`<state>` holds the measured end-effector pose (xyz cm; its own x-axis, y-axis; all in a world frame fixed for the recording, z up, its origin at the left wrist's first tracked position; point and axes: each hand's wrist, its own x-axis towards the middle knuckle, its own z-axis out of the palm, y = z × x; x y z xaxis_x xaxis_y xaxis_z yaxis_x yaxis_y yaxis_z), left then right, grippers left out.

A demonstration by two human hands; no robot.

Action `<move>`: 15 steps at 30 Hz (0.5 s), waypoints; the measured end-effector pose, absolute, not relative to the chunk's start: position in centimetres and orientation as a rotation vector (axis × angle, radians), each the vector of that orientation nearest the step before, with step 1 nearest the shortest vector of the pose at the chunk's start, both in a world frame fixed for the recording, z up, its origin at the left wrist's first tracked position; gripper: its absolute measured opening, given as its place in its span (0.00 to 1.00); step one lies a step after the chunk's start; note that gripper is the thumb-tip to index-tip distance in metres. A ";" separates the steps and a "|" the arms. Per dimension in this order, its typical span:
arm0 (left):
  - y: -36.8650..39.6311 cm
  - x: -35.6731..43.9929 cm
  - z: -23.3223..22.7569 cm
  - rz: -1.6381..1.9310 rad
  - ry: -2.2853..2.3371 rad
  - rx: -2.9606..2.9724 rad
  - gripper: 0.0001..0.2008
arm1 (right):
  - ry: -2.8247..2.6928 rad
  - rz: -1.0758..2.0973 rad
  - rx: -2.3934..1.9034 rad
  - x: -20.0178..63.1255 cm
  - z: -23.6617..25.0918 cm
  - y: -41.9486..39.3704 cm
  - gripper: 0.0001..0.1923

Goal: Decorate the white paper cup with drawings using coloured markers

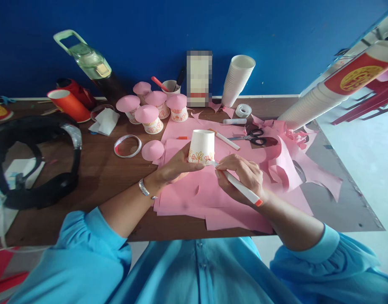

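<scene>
Garment: bright blue top (197,270), buttoned front placket, long sleeves gathered at elastic cuffs. Left wrist: silver bracelet (144,188). Hands bare.

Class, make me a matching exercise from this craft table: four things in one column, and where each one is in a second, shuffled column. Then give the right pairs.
Things
1. upturned white paper cup with orange drawings
2. white marker pen with orange end
3. black-handled scissors
4. loose pink paper dome

Places
A. lying on the pink paper sheets, behind the hands
B. in the right hand, tip at the cup
C. steadied by the left hand
D. beside the clear tape ring

Pairs: 1-C, 2-B, 3-A, 4-D
</scene>
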<state>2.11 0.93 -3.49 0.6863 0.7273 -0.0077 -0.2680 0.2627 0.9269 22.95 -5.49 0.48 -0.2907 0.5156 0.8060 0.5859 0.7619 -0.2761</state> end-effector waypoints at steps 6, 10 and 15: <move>0.9 2.2 -3.5 0.729 0.476 1.110 0.22 | -1.963 -0.087 -0.839 23.0 0.5 -5.5 0.13; 0.9 2.3 -3.5 0.746 0.472 1.114 0.22 | -1.970 -0.093 -0.838 22.9 0.5 -5.6 0.12; 0.8 2.3 -3.2 0.757 0.494 1.113 0.23 | -1.954 -0.085 -0.814 23.0 0.7 -5.7 0.11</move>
